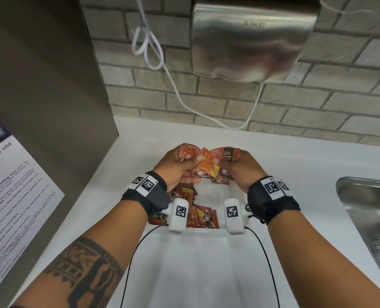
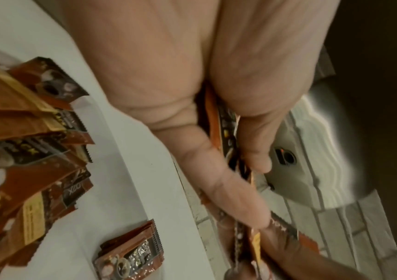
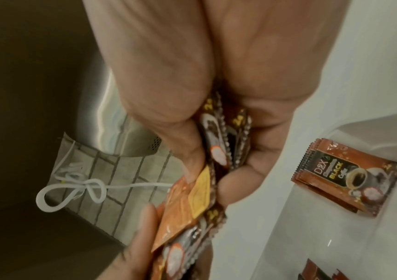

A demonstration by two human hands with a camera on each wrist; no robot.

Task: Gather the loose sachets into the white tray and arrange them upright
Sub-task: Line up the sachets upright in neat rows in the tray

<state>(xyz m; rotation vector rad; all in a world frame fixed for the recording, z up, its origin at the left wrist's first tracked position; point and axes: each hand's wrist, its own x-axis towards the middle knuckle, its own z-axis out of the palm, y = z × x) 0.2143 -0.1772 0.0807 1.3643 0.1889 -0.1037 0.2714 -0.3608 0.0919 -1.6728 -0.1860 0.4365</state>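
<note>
- The white tray [image 1: 231, 192] stands on the white counter [image 1: 295, 156], between a brown side panel [image 1: 51, 96] and the sink [image 1: 371, 210]; the brick wall [image 1: 295, 103] is behind
- Left hand [image 1: 175, 165] and right hand [image 1: 242, 167] each grasp a bundle of sachets [image 1: 206, 167], fingers curled around it
- Both hands meet above the far end of the tray, knuckles up
- More sachets [image 1: 198, 215] lie inside the tray

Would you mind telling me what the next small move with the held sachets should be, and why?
Probably lower the bundle of sachets into the white tray and stand it on edge. Both the left hand and right hand grip it above the tray, where other sachets still lie flat and fanned out.
</note>
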